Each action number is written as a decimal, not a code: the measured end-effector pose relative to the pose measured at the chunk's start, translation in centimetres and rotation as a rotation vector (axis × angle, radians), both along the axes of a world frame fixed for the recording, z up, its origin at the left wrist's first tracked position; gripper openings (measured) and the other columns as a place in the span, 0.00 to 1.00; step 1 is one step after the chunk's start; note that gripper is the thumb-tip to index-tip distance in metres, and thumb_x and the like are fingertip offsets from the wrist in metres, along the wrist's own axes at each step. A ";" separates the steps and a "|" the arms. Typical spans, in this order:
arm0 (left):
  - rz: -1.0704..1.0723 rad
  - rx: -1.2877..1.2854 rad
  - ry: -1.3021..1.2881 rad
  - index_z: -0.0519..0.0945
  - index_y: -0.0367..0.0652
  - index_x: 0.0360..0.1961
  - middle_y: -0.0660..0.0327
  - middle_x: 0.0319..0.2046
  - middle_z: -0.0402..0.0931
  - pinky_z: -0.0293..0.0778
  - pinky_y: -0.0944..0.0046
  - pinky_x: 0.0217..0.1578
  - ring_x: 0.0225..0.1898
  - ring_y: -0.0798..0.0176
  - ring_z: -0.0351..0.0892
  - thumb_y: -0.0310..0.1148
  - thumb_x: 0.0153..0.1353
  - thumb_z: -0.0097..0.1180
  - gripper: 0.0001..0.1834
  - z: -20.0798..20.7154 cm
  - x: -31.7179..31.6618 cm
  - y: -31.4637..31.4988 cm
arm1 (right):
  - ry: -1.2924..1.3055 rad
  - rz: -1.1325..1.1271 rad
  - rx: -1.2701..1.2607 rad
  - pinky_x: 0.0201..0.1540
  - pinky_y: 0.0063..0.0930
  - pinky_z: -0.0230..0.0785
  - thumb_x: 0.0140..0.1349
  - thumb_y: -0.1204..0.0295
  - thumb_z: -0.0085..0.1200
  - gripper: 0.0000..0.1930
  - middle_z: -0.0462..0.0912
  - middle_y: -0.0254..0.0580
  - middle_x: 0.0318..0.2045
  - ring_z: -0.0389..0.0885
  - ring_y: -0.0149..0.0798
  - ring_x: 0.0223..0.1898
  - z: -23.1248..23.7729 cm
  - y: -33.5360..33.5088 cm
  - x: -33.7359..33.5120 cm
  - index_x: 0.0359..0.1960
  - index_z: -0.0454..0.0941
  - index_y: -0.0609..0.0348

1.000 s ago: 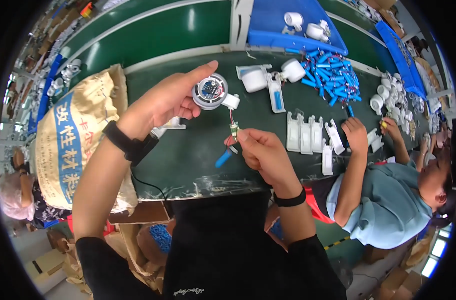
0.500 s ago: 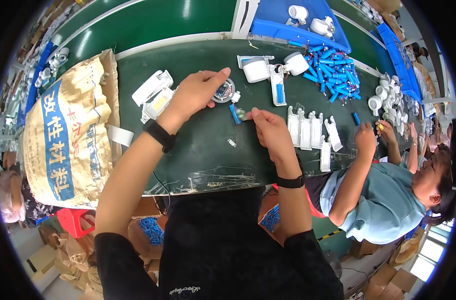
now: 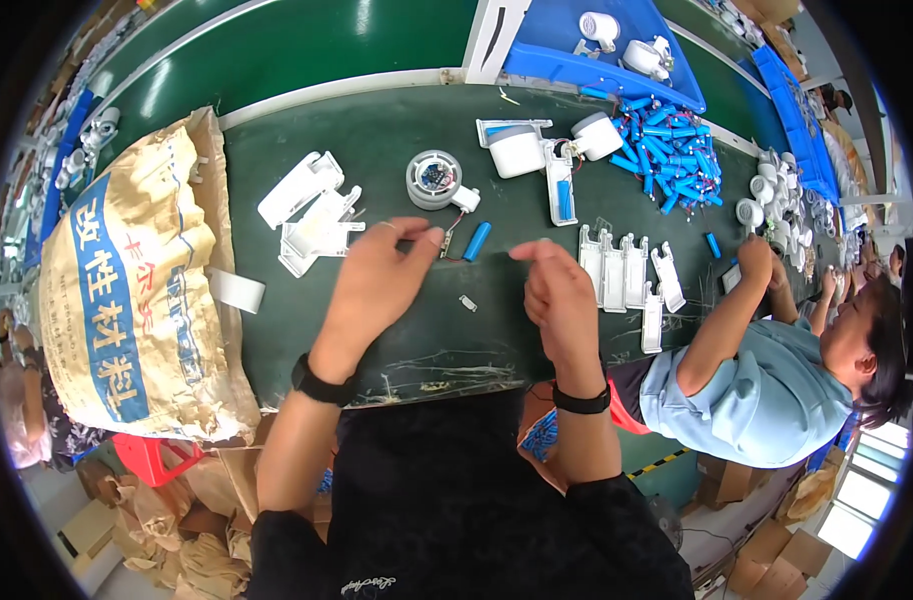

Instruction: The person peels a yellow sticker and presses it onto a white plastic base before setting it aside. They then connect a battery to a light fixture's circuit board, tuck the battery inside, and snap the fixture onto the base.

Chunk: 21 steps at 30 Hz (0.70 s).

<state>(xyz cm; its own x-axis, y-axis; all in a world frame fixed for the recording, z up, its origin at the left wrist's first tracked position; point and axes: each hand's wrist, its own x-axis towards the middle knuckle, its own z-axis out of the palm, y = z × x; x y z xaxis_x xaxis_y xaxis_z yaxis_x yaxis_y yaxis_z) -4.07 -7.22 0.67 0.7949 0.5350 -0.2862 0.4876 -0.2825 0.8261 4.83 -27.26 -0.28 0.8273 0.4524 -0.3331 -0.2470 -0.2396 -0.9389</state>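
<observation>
A round white lamp head (image 3: 434,180) with a circuit board showing inside lies on the dark green bench. Thin wires run from it to a small circuit board (image 3: 446,243) and a blue battery cell (image 3: 478,241). My left hand (image 3: 382,285) is closed, with thumb and finger pinching at the edge of that small board. To the right of the cell, my right hand (image 3: 562,300) hovers with its index finger stretched out and the others loosely bent; nothing shows in it. A tiny white part (image 3: 468,303) lies between my hands.
White plastic housings (image 3: 317,230) lie left, beside a large paper sack (image 3: 127,290). White shells (image 3: 617,270) stand in a row at right. Behind are part-assembled lamps (image 3: 517,150), a pile of blue cells (image 3: 672,150) and a blue bin (image 3: 602,65). A co-worker (image 3: 762,390) sits at right.
The lamp head, formerly under my left hand, now lies uncovered. My left hand has come down and toward me to the small board. My right hand has drawn away from the wires and cell.
</observation>
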 end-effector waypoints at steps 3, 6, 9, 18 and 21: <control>-0.074 -0.407 -0.094 0.80 0.35 0.51 0.63 0.30 0.81 0.72 0.71 0.27 0.26 0.74 0.76 0.39 0.66 0.61 0.19 -1.1 1.0 -0.5 | 0.757 -0.024 0.856 0.14 0.19 0.47 0.72 0.63 0.33 0.17 0.57 0.27 0.16 0.52 0.24 0.13 0.6 -1.1 0.6 0.35 0.73 0.61; -0.135 -0.464 -0.051 0.79 0.34 0.50 0.63 0.30 0.81 0.72 0.72 0.27 0.25 0.73 0.77 0.37 0.64 0.64 0.20 -2.8 1.0 -0.4 | 0.961 -0.076 0.868 0.15 0.18 0.47 0.69 0.65 0.35 0.15 0.56 0.28 0.17 0.53 0.25 0.14 1.5 -0.9 0.0 0.36 0.73 0.62; -0.008 -0.567 -0.005 0.79 0.32 0.47 0.62 0.31 0.83 0.72 0.73 0.27 0.26 0.72 0.78 0.36 0.61 0.66 0.20 -1.7 0.5 -0.7 | 0.826 0.153 0.601 0.19 0.17 0.52 0.69 0.66 0.40 0.13 0.66 0.29 0.21 0.61 0.22 0.18 2.7 -2.2 -2.1 0.37 0.73 0.63; -0.071 -0.038 -0.225 0.78 0.34 0.50 0.53 0.37 0.85 0.76 0.66 0.29 0.27 0.63 0.83 0.34 0.58 0.68 0.22 -0.2 -5.0 -1.1 | 0.432 0.483 0.136 0.24 0.15 0.52 0.75 0.73 0.40 0.13 0.62 0.23 0.20 0.59 0.19 0.21 5.1 -0.7 -8.3 0.54 0.74 0.64; 0.029 0.234 -0.203 0.80 0.37 0.52 0.51 0.39 0.84 0.78 0.58 0.34 0.31 0.53 0.83 0.35 0.57 0.68 0.23 1.6 -7.2 1.9 | 0.369 0.358 0.097 0.22 0.15 0.51 0.75 0.73 0.40 0.13 0.63 0.23 0.19 0.58 0.18 0.19 5.1 0.6 -7.5 0.54 0.75 0.63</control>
<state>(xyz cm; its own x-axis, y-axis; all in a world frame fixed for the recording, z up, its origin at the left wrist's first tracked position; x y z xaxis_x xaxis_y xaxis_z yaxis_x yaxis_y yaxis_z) -11.30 -5.37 2.31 0.8068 0.5907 0.0101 0.3299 -0.4647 0.8217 -2.71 -26.63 4.84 0.4506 0.7287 -0.5157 -0.4843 -0.2857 -0.8269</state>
